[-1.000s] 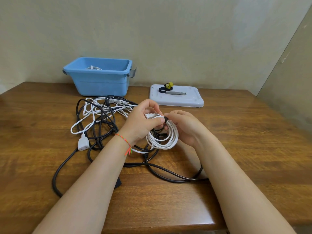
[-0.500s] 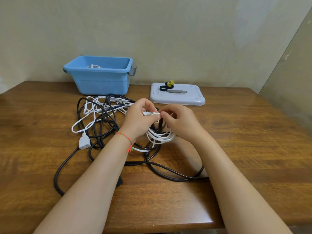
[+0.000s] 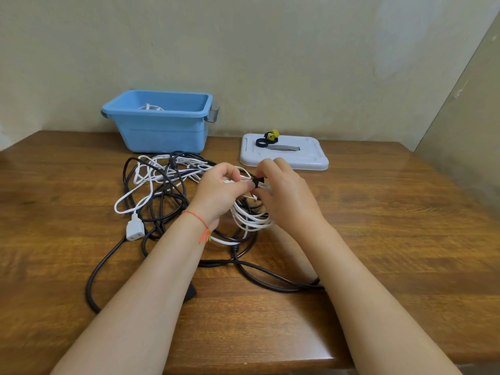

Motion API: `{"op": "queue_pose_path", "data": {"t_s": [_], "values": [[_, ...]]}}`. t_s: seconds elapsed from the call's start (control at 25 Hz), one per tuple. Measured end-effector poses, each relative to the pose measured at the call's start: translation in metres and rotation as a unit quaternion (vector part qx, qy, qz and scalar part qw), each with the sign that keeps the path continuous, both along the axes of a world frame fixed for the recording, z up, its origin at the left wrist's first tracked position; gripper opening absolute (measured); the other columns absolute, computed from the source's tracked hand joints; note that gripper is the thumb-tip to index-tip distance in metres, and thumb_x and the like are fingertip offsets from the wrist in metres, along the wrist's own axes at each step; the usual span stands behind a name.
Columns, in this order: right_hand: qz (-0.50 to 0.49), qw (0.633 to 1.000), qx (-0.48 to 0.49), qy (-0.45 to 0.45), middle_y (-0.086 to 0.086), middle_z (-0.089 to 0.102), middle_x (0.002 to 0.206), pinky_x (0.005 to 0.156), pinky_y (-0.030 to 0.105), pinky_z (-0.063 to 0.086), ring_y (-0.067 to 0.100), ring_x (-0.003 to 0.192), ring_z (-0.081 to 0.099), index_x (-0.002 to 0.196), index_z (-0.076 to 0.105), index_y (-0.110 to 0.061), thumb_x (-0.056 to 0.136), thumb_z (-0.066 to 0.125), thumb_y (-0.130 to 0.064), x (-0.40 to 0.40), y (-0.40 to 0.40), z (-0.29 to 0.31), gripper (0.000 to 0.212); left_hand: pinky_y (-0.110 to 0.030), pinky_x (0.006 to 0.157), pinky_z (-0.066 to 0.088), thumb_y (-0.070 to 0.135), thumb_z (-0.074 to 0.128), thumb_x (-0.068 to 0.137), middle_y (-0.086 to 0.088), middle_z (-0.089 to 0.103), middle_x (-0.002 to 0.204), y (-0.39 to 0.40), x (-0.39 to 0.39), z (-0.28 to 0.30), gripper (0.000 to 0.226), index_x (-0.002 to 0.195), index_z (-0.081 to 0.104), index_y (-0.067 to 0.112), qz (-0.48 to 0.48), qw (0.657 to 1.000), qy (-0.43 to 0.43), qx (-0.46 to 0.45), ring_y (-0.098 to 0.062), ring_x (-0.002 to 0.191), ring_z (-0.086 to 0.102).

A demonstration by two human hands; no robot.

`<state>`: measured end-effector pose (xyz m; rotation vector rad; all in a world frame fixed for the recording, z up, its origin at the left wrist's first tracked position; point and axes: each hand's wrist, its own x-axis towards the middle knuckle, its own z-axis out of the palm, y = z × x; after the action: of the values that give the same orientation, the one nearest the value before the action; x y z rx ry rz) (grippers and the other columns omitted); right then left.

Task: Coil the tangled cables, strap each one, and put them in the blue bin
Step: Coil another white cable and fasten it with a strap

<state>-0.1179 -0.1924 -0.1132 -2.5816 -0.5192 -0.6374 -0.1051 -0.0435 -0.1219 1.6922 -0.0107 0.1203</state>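
Note:
A coiled white cable (image 3: 253,219) hangs between my hands above the table. My left hand (image 3: 219,193) grips the top of the coil. My right hand (image 3: 286,196) pinches a black strap (image 3: 257,181) wrapped round the same spot. Behind and to the left lies a tangle of black cable (image 3: 162,207) and white cable (image 3: 147,174), with a white plug (image 3: 134,230) at its near edge. The blue bin (image 3: 162,128) stands at the back left with a white cable (image 3: 151,107) inside it.
A pale grey lid (image 3: 297,156) lies at the back, right of the bin, with a black strap roll (image 3: 262,142) and a yellow one (image 3: 273,135) on it. A black cable loop (image 3: 267,280) runs under my forearms. The table's front edge (image 3: 243,366) is near.
Both hands have lifted the white coil a little and drawn closer together at its top. The black strap now shows between my fingers round the coil.

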Motion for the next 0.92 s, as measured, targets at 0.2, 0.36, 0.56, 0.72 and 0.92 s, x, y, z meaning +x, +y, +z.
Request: {"op": "queue_pose_path", "data": {"t_s": [0.2,0.36,0.56,0.72,0.92], "values": [[0.0,0.994,-0.049,-0.099,0.009,0.056,0.079,0.045,0.024,0.028,0.019,0.047,0.04,0.082,0.061,-0.007,0.069,0.084,0.0,-0.001,0.007,-0.004,0.027,-0.035,0.073,0.048,0.004,0.075,0.081,-0.014,0.061,0.08,0.0,0.0,0.001,0.029,0.073,0.05,0.016,-0.002,0.999,0.009,-0.035,-0.023,0.077,0.058],[-0.012,0.988,-0.113,-0.101,0.005,0.061,0.08,0.051,0.022,0.029,0.012,0.056,0.035,0.083,0.069,-0.01,0.069,0.085,-0.004,-0.006,0.012,-0.003,0.023,-0.032,0.071,0.046,0.004,0.075,0.079,-0.006,0.057,0.075,0.001,-0.001,0.003,0.03,0.071,0.05,0.017,0.012,1.0,-0.002,-0.013,-0.021,0.074,0.055],[-0.012,0.997,-0.074,0.015,0.001,0.056,0.099,0.064,0.026,0.035,0.017,0.077,0.054,0.103,0.065,-0.013,0.094,0.059,-0.009,-0.004,0.008,-0.003,0.012,-0.039,0.075,0.052,0.011,0.078,0.077,-0.001,0.065,0.083,-0.003,-0.003,0.001,0.03,0.071,0.054,0.027,0.006,0.995,-0.058,0.078,-0.022,0.082,0.061],[-0.003,0.988,0.037,0.148,-0.001,0.062,0.091,0.061,0.024,0.04,0.016,0.08,0.058,0.1,0.067,-0.017,0.096,0.059,-0.017,0.0,-0.003,0.005,0.009,-0.048,0.083,0.056,0.009,0.074,0.08,0.0,0.071,0.085,-0.004,-0.008,0.004,0.032,0.071,0.052,0.03,-0.026,0.984,-0.117,0.132,-0.023,0.085,0.067],[0.062,0.933,0.188,0.299,0.004,0.073,0.085,0.072,0.031,0.055,0.018,0.079,0.068,0.092,0.072,-0.017,0.092,0.066,-0.023,-0.002,-0.024,0.019,0.009,-0.035,0.079,0.055,0.004,0.073,0.082,0.007,0.07,0.081,-0.006,-0.011,0.006,0.03,0.077,0.051,0.024,-0.074,0.979,-0.155,0.109,-0.015,0.085,0.068]]}}
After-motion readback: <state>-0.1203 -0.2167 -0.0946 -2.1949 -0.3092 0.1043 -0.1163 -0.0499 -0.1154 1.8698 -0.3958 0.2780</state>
